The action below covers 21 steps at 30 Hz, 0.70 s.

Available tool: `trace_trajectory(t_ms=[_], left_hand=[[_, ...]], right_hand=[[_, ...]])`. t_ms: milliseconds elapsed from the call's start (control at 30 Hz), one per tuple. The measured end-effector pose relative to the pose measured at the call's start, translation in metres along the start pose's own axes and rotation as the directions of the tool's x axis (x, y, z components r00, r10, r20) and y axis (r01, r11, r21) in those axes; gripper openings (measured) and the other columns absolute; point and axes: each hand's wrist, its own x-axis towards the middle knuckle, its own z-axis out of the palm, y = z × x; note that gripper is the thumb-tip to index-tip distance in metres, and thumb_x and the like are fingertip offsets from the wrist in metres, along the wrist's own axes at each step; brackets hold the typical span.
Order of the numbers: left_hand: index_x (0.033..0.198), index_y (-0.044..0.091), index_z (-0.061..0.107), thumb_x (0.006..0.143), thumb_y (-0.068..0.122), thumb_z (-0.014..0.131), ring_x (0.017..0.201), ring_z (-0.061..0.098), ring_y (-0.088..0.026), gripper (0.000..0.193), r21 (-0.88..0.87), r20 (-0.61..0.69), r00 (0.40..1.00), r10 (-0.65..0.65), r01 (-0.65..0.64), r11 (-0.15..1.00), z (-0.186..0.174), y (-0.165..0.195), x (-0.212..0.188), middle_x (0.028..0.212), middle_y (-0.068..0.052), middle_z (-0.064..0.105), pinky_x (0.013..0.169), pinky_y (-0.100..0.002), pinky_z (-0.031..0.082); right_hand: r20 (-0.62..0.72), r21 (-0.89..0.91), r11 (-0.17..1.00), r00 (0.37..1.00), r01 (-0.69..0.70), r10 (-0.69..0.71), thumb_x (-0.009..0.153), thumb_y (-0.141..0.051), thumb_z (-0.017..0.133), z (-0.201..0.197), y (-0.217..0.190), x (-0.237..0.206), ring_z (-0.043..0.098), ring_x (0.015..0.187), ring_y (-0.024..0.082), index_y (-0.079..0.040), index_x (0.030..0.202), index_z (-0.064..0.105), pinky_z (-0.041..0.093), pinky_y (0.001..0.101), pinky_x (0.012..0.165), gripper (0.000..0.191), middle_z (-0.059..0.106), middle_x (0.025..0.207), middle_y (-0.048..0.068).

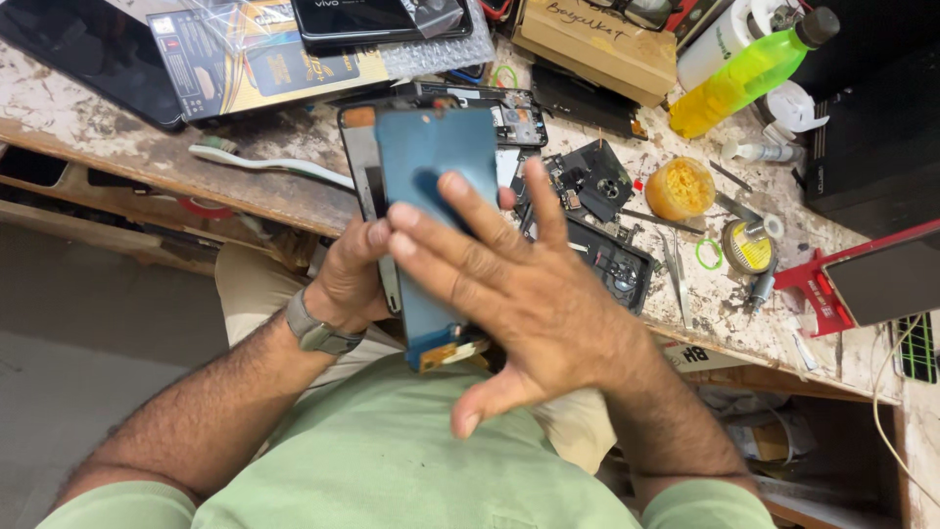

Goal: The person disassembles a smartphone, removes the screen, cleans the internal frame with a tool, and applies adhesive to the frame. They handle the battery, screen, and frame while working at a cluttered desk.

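Cluttered workbench (117, 132): yellow-liquid bottle (744, 73), yellow paste tub (681, 188), fingers (441, 245) flat on blue phone panel (431, 162).

left hand (348, 279) grips phone frame (364, 167) | right hand (524, 294) flat on blue screen panel (431, 157)

Green bottle (749, 73), toothbrush (269, 165), yellow paste tub (681, 188) (open), tweezers (676, 274).
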Motion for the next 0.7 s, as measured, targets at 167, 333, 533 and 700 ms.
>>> trace_trajectory(t_ms=[167,333,533,700], left_hand=[[0.157,0.002,0.039,0.08,0.044,0.087,0.13,0.06,-0.03,0.099,0.186,-0.11,0.993,-0.031,0.051,0.981,0.003,0.006,-0.005,0.144,-0.019,0.055,0.111,-0.047,0.053],[0.155,-0.001,0.042,0.077,0.048,0.087,0.129,0.064,-0.032,0.103,0.245,-0.015,0.999,-0.046,0.048,0.968,0.009,0.014,-0.001,0.144,-0.024,0.06,0.109,-0.046,0.056],[0.152,0.001,0.04,0.074,0.049,0.088,0.129,0.063,-0.027,0.103,0.249,-0.067,0.996,-0.052,0.067,0.966,0.019,0.013,0.0,0.143,-0.019,0.057,0.109,-0.043,0.056],[0.152,-0.003,0.045,0.079,0.051,0.088,0.121,0.065,-0.027,0.101,0.245,0.016,0.999,-0.048,0.043,0.969,0.018,0.02,0.001,0.14,-0.022,0.061,0.102,-0.041,0.058]], right_hand=[[-0.099,-0.14,0.982,0.989,-0.127,0.114,0.082,-0.094,0.008,-0.014,0.027,0.006,0.005,0.159,0.029,-0.013,0.164,0.028,-0.02,0.058,0.122,0.117,0.026,0.172,0.006],[-0.275,-0.064,0.913,0.886,-0.403,0.372,0.09,-0.091,0.006,-0.03,0.03,0.012,0.004,0.163,0.032,-0.014,0.165,0.029,-0.018,0.0599,0.127,0.11,0.024,0.174,0.008],[-0.202,-0.053,0.991,0.973,-0.122,0.109,0.094,-0.087,0.01,-0.013,0.026,0.015,0.003,0.161,0.035,-0.026,0.162,0.047,-0.016,0.061,0.126,0.099,0.024,0.173,0.009],[-0.5,0.106,0.934,0.794,-0.341,0.346,0.105,-0.068,0.04,-0.016,0.042,0.005,0.016,0.16,0.034,-0.016,0.154,0.058,0.006,0.0547,0.129,0.073,0.032,0.172,0.012]])
